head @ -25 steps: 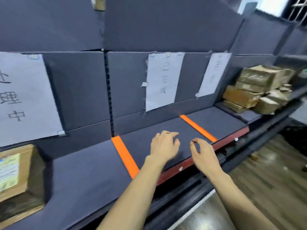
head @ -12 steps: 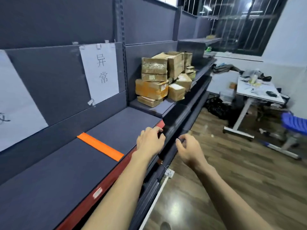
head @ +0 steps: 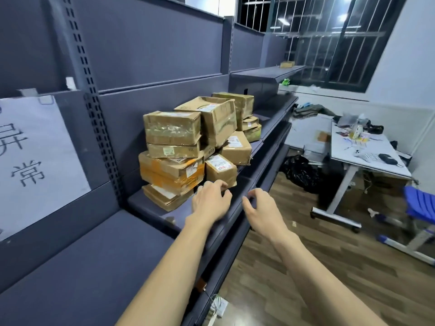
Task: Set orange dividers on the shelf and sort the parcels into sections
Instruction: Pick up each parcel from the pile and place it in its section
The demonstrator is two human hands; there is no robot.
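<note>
Right now both hands hold nothing: the left hand (head: 211,200) (fingers loosely curled) hovers beside the stacked parcels (head: 188,147). Just apart, the right hand (head: 262,208) hangs relaxed over the shelf (head: 150,209) edge.

Wood floor (head: 294,267), barred window (head: 329,43), white table (head: 367,156).

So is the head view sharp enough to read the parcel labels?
Head view: no; the parcel stack is soft and its labels unreadable; the blue chair smears at the right edge; wide-angle bends the shelf upright; ceiling lights glare in the window.
</note>
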